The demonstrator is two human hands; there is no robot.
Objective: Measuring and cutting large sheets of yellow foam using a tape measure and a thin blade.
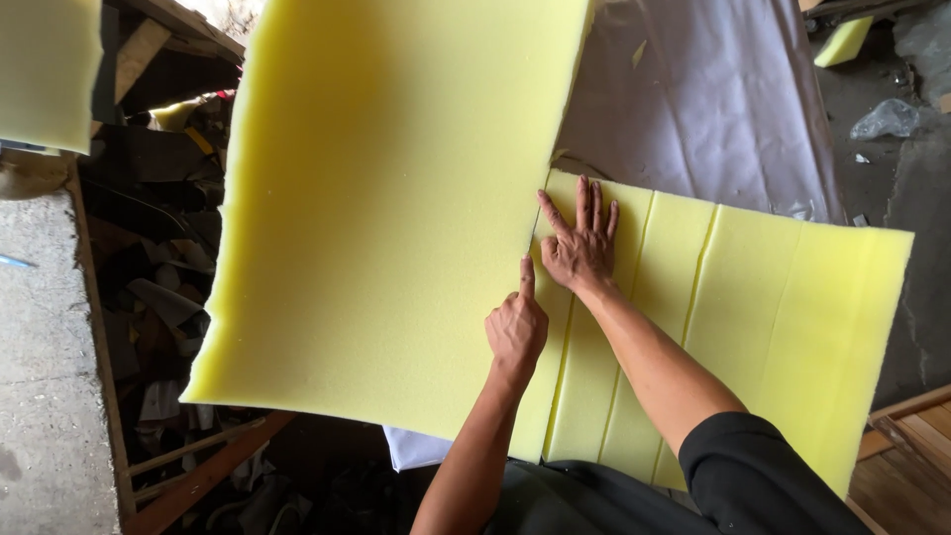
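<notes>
The person is working over a large yellow foam sheet (396, 198) that is spreading across most of the head view, its left part hanging out past the bench over a dark heap of scraps (158, 287); the right hand (580, 248) is lying flat with its fingers spread wide, holding nothing, pressing down on the foam just right of a long straight seam; the left hand (517, 327) is sitting loosely curled with only the forefinger stretched out, gripping nothing, its tip touching that same seam just below the other hand; right of the seam a run of narrow foam strips (684, 297) is lying side by side, parted by straight lines, with a wider uncut-looking panel (842, 317) at the far right; judging from how things lie, several strips are already standing marked or cut off while the big part left of the seam is showing no such lines, so the greater share of the sheet appears to be left; whether the lines go right through the foam cannot be told from here; a grey cloth (713, 109) is covering the bench beyond the hands, a small foam offcut (844, 42) is resting at the top right, and another foam piece (45, 69) is showing at the top left corner.
</notes>
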